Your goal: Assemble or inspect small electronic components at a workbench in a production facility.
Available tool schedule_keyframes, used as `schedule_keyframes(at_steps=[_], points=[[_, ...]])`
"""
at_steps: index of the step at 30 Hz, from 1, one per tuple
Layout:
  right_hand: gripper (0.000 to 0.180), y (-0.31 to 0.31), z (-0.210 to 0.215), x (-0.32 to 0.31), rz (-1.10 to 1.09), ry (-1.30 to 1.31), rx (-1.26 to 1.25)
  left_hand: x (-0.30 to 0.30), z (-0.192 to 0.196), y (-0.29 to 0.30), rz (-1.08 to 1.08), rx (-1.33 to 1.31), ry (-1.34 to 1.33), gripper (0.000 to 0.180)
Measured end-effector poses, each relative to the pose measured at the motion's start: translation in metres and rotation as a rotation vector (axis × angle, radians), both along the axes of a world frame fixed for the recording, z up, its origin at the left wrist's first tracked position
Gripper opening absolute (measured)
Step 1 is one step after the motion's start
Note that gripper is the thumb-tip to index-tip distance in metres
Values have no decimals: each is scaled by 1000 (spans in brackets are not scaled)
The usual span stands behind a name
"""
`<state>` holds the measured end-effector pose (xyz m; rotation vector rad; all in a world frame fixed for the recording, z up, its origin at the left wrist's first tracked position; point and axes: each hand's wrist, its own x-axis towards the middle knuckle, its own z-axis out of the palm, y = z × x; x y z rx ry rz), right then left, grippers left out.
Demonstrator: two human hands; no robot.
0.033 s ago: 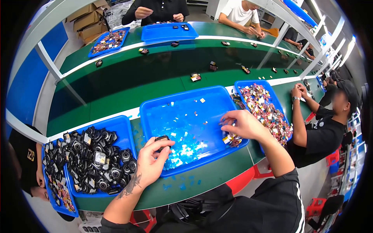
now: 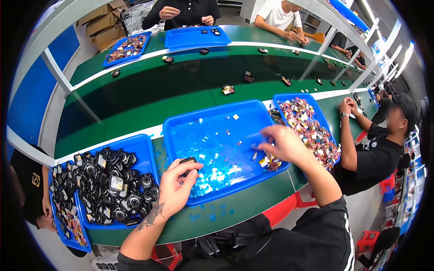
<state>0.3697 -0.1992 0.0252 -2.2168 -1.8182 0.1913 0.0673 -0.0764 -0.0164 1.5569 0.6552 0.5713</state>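
Observation:
At the near left of a blue tray [image 2: 212, 113], my left hand [image 2: 177, 183] grips a small black watch case [image 2: 188, 161], mostly hidden by the fingers. My right hand [image 2: 285, 143] hovers over the tray's right end, its fingers apart and partly smeared by motion. Just below those fingertips is a small pale piece [image 2: 254, 156]. A little heap of small brown, yellow and white parts [image 2: 271, 163] lies in the tray's near right corner. Bits of clear bluish film [image 2: 212, 176] are scattered over the tray floor.
To the left, a blue tray is piled with black watch cases [image 2: 120, 180]. A tray of small mixed parts [image 2: 303, 115] stands at the right. Beyond runs a green belt [image 2: 181, 95] carrying scattered parts. A co-worker [image 2: 384, 140] sits at the right; others work across the belt.
My right hand has shifted slightly and its fingers are now blurred. A small pale piece shows below its fingertips. The left hand stays in place with the watch case.

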Motion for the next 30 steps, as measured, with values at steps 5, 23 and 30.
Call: schedule_keyframes(at_steps=[5, 23, 30], points=[[25, -13, 12, 13, 75, -37, -13, -5, -5, -1, 1, 33, 17, 18], [113, -57, 4, 156, 28, 178, -491, 2, -8, -2, -25, 127, 110, 15], [128, -72, 21, 147, 46, 131, -558, 1, -8, -4, -8, 110, 91, 15]])
